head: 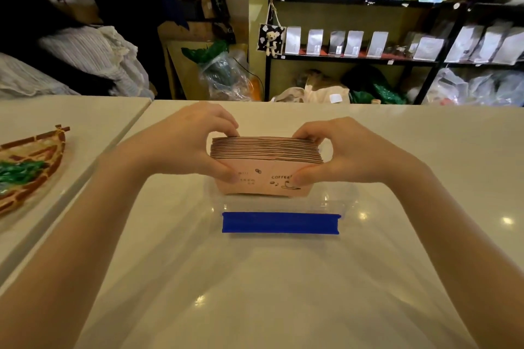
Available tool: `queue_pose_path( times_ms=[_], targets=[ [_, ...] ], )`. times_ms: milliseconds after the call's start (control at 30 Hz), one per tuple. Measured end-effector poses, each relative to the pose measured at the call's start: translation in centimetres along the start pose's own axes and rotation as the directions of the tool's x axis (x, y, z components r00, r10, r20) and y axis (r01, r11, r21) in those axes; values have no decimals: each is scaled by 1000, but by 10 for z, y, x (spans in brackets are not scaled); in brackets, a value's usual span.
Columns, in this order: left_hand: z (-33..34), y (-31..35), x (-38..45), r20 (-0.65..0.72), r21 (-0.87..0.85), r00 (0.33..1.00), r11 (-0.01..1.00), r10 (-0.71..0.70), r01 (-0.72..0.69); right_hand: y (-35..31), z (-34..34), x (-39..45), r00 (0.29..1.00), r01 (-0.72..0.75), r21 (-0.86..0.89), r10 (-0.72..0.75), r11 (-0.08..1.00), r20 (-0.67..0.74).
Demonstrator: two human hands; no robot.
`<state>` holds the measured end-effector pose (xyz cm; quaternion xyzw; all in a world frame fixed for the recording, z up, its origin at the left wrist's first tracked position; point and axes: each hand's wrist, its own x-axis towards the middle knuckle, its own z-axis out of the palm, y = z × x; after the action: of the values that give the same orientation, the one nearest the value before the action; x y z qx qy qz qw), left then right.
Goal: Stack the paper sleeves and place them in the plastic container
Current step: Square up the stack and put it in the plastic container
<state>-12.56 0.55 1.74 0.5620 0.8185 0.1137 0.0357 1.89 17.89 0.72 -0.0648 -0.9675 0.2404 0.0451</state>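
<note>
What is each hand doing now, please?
Left hand: closed on the stack of pink paper coffee sleeves.
Right hand: closed on the same stack.

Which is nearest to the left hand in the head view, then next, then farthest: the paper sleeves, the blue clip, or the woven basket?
1. paper sleeves: gripped by the left hand.
2. blue clip: below, on the clear plastic container.
3. woven basket: far left, on the adjoining table.

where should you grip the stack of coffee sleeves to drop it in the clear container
Grip the stack of sleeves at its two short ends, one hand from each side, as the left hand and right hand do. Thumbs on the printed front face and fingers behind squeeze the loose sheets together, leaving the bottom edge free to go down into the clear container.
</note>
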Motion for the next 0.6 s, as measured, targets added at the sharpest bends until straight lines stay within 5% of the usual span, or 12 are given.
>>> queue_pose_path(
  times_ms=[267, 600],
  targets=[
    [29, -8, 16, 167, 178, 986, 984, -25, -6, 18, 25, 13, 991, -51, -183, 72, 982, 110],
    [46, -16, 22, 203, 264, 978, 964, -37, -19, 22, 38, 19, 990, -53, -307, 90, 950, 107]
  ],
)
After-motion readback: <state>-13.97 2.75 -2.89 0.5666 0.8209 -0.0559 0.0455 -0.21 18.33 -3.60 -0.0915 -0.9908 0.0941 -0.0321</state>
